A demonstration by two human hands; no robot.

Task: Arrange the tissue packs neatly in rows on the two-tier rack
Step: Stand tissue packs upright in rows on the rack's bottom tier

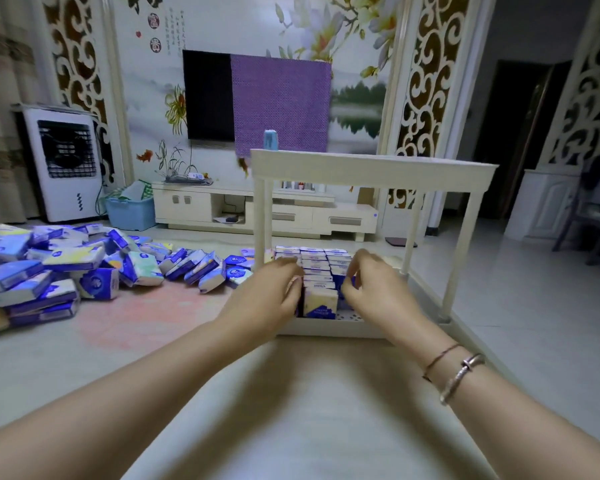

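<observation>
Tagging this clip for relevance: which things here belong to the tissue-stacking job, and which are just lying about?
Job: two-tier rack; packed rows on its lower tier; loose pile of tissue packs; left hand; right hand.

Lying about: air cooler; blue tub; TV cabinet; purple cloth.

a: what hangs on the far wall?
b: a dark tv (208, 95), half covered by a purple cloth (280, 105).
a: and under it?
b: a cream tv cabinet (257, 209), with a blue plastic bin (130, 213) just to its left and a white air cooler (65, 164) beyond that.
</observation>
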